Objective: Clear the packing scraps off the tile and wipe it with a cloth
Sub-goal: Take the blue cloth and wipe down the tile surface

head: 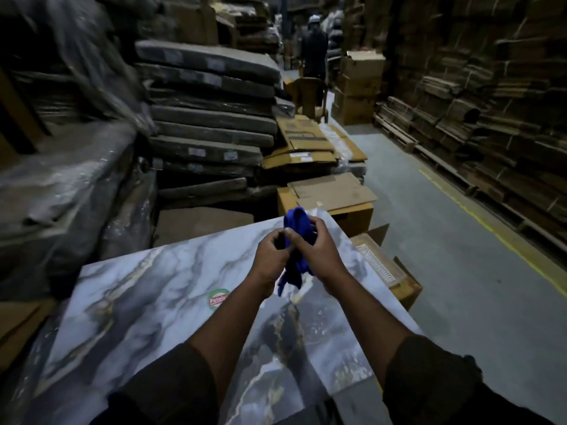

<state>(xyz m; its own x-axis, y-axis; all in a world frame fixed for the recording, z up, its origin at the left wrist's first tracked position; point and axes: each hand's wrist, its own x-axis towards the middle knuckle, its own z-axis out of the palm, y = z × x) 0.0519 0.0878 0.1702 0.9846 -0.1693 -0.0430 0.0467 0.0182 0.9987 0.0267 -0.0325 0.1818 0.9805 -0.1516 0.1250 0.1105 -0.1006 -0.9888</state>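
Observation:
A large glossy marble-pattern tile [147, 296] lies flat in front of me, grey and white with dark veins. A round green and red sticker [218, 299] sits near its middle. Above the tile's far right part I hold a blue cloth [296, 228] bunched between both hands. My left hand [271, 256] grips the cloth's lower part with curled fingers, and a small dark object shows by its thumb. My right hand [319, 250] holds the cloth's upper part. A tail of cloth hangs below my hands. No loose scraps show on the tile's surface.
Wrapped slabs [211, 118] stack high at the back left. Flattened cardboard [306, 142] and open boxes [331, 197] lie beyond the tile. A grey floor aisle [460, 240] with a yellow line runs right. Stacked cardboard on pallets lines the right wall. A person [314, 47] stands far back.

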